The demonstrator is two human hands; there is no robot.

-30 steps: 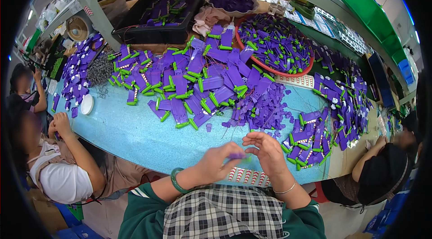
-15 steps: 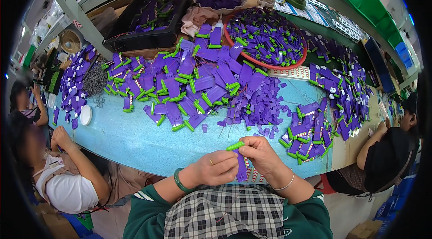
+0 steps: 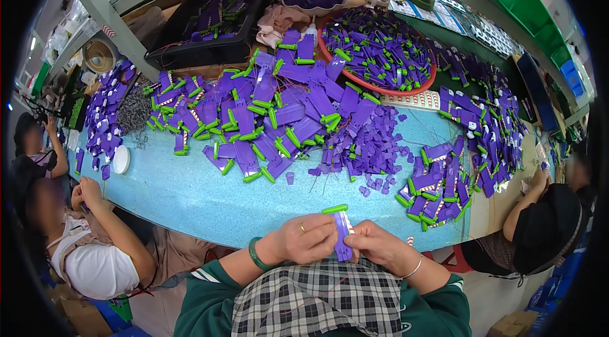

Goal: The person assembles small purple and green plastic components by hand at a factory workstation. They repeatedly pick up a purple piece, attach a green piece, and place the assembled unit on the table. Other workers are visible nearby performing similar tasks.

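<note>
Close in front of my body, over the table's near edge, my hands hold a flat purple plastic piece (image 3: 342,241) with a bright green bar across its far end. A red-and-white striped sticker runs down its right side. My left hand (image 3: 303,238) is closed, with thumb and fingers pinching the piece's left edge. From the other side, my right hand (image 3: 382,244) pinches the lower right edge, its thumb near the striped sticker. Beyond my hands lies a large heap of similar purple-and-green pieces (image 3: 254,123), and another pile (image 3: 438,181) is to the right.
Small purple parts (image 3: 365,150) are scattered mid-table. A red basin (image 3: 379,91), a black tray (image 3: 196,53) and a scalloped bowl (image 3: 313,8) stand at the back. A white lid (image 3: 122,160) lies left. Co-workers sit at both sides; a shelf beam crosses overhead.
My right hand has moved down from the green end to the piece's lower right edge. The piece has turned slightly, and its striped side shows more fully.
</note>
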